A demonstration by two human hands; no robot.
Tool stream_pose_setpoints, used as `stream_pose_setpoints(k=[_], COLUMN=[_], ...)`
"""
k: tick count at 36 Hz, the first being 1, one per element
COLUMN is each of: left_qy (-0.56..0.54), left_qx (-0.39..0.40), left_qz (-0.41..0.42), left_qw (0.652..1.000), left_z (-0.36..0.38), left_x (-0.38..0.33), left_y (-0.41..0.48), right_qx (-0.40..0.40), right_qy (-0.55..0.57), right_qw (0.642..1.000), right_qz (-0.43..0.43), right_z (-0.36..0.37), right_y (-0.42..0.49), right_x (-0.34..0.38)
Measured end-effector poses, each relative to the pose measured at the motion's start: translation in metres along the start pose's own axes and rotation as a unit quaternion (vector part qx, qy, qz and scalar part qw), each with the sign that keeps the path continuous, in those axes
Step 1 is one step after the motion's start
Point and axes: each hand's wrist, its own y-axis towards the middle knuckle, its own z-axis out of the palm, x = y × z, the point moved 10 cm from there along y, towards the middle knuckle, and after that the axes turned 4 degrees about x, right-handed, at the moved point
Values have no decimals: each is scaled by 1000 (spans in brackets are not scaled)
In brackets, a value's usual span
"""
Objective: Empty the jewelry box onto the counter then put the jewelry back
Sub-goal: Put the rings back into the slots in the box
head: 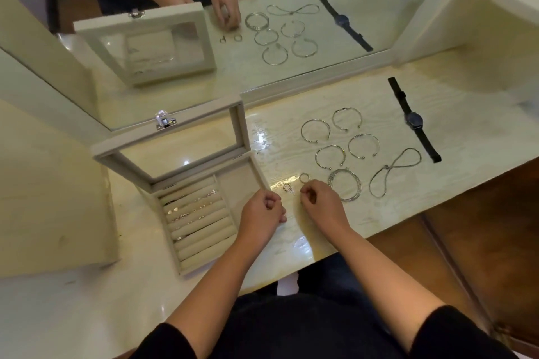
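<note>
The beige jewelry box (237, 186) stands open at the left, its glass lid (175, 154) leaning back. Small silver studs and rings sit in its ring rolls (198, 218). My left hand (262, 213) rests by the box's right edge with curled fingers, and nothing shows in it. My right hand (320, 201) pinches something small just above the counter; the mirror shows a pale glint between its fingers. Two small silver hoops (304, 177) (286, 187) lie just beyond my fingertips.
Laid out on the counter to the right are several open bangles (330, 157), a stack of bangles (345, 185), a chain necklace (395, 172) and a black watch (413, 120). A mirror (262, 67) stands behind. The counter's front edge (437, 213) runs diagonally at the right.
</note>
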Motion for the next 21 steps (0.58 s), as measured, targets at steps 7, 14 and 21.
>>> stream_pose_setpoints(k=[7,14,21], left_qy=[16,28,30], left_qx=[17,10,2], left_qz=[-7,-4,-3], left_qw=[1000,1000,1000], left_z=[13,14,14], left_x=[-1,-4,-4], left_y=[5,5,4], right_qx=[-7,13,30], right_qy=[-19,-61,-82], right_qw=[999,997,996], right_qz=[32,37,33], right_z=[-8,-7,-6], right_y=[3,5,8], right_x=[-17,-25,-23])
